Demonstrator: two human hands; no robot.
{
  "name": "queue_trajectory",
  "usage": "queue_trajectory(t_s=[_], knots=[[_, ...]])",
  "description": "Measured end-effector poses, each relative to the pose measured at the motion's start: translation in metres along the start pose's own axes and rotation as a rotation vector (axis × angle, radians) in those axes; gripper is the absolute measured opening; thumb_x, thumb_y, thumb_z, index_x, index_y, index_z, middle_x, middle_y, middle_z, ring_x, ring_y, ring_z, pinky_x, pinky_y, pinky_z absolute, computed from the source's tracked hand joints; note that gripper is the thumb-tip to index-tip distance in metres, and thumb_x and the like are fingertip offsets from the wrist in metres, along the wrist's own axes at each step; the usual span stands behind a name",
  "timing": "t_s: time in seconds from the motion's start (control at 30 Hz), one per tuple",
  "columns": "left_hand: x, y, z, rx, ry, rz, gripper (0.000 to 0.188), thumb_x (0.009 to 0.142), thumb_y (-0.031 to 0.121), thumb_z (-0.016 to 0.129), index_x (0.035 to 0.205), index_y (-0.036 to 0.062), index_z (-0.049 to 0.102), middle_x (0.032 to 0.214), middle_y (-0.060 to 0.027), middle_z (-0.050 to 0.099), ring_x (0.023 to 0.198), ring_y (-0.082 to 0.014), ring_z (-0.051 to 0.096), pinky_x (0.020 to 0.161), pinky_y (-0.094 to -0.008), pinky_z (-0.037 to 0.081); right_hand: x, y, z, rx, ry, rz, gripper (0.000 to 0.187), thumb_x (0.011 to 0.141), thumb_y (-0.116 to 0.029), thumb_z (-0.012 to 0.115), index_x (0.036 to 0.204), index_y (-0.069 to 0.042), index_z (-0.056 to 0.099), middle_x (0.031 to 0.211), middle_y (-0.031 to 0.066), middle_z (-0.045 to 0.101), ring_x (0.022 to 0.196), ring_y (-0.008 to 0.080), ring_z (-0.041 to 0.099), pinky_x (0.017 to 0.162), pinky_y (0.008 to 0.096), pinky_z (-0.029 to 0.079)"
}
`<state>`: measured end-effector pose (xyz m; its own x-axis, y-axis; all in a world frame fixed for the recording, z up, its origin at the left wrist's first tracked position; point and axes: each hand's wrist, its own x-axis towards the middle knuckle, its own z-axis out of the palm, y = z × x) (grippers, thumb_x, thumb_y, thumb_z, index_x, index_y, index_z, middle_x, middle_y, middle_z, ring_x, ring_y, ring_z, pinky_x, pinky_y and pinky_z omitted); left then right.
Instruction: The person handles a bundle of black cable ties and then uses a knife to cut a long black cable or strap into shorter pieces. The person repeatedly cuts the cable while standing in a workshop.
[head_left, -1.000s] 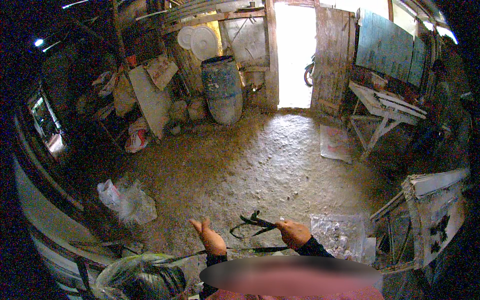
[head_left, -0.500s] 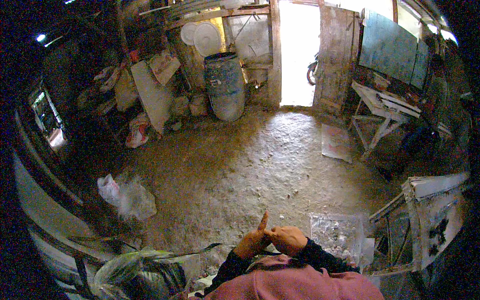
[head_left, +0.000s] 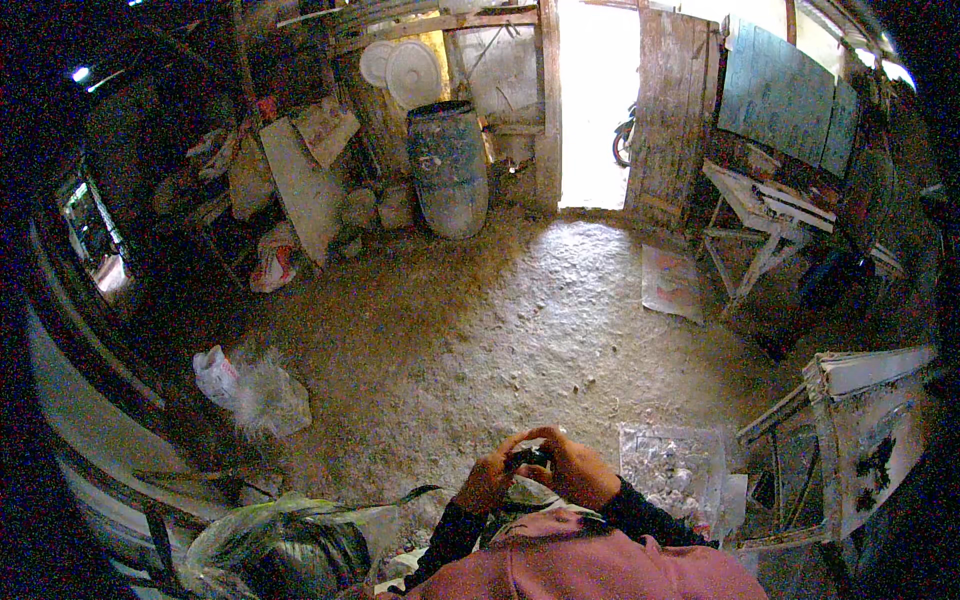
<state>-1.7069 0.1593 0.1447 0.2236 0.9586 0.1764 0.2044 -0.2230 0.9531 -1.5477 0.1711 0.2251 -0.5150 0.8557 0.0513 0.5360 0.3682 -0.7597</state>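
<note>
In front of my chest both hands are raised close together, their fingertips meeting at the top. Between them shows a small dark object [head_left: 527, 459], black with a lighter glint; its kind is too blurred to make out. My left hand [head_left: 486, 483] curls round its left side, thumb and fingers bent. My right hand [head_left: 582, 471] closes on it from the right, the fingers arched over the top. Black sleeves cover both wrists, and below them is the front of a pink garment.
A clear plastic sheet with pale lumps [head_left: 675, 465] lies right of my hands, beside a white-framed stand [head_left: 822, 440]. Clear plastic wrapping [head_left: 270, 545] is at near left, a crumpled bag [head_left: 250, 390] beyond. A blue barrel [head_left: 447, 170] and white wooden table [head_left: 765, 205] stand farther back, near an open doorway.
Half a second ago one left finger pointed up and the hands touched with no object showing. Now the fingers have curled into a ring and the small dark object shows between them.
</note>
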Motion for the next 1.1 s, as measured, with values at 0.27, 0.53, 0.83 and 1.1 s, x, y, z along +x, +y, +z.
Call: queue_trajectory(t_s=[0.27, 0.53, 0.83, 1.1], knots=[[-0.006, 0.022, -0.013, -0.178, 0.001, -0.247, 0.025, 0.087, 0.017, 0.043, 0.109, 0.0088, 0.05, 0.095, -0.0029, 0.056, 0.078, -0.0118, 0.054, 0.066, -0.0241, 0.045, 0.0, 0.003, 0.0, 0.912, 0.019, 0.099, 0.023, 0.087, -0.017, 0.045, 0.107, -0.006, 0.043, 0.08, 0.0029, 0.053, 0.068, 0.0094, 0.049, 0.062, 0.0228, 0.041], [-0.006, 0.028, -0.02, 0.251, 0.157, 0.023, 0.023, 0.08, 0.004, 0.044, 0.101, 0.0061, 0.052, 0.087, -0.0133, 0.058, 0.082, -0.0284, 0.057, 0.07, -0.034, 0.045, -0.001, 0.009, 0.004, 0.852, 0.139, 0.075, 0.017, 0.082, -0.013, 0.054, 0.096, -0.009, 0.045, 0.074, -0.0004, 0.05, 0.061, 0.0059, 0.044, 0.053, 0.0199, 0.037], [-0.006, 0.043, -0.02, 0.404, 0.189, 0.005, 0.022, 0.076, 0.002, 0.047, 0.097, 0.0069, 0.054, 0.087, -0.0148, 0.059, 0.082, -0.033, 0.056, 0.069, -0.0379, 0.046, -0.002, 0.011, 0.002, 0.801, 0.211, 0.076, 0.018, 0.079, -0.013, 0.059, 0.093, -0.007, 0.049, 0.076, 0.0004, 0.053, 0.06, 0.0053, 0.044, 0.052, 0.0198, 0.037], [-0.004, 0.04, -0.028, 0.518, 0.213, 0.097, 0.019, 0.077, 0.002, 0.048, 0.095, 0.0079, 0.053, 0.086, -0.0134, 0.059, 0.08, -0.0332, 0.056, 0.067, -0.0375, 0.045, 0.005, 0.026, 0.009, 0.323, 0.248, -0.009, 0.012, 0.082, -0.015, 0.055, 0.084, -0.003, 0.053, 0.068, 0.0013, 0.055, 0.06, 0.0071, 0.048, 0.056, 0.0213, 0.04]])
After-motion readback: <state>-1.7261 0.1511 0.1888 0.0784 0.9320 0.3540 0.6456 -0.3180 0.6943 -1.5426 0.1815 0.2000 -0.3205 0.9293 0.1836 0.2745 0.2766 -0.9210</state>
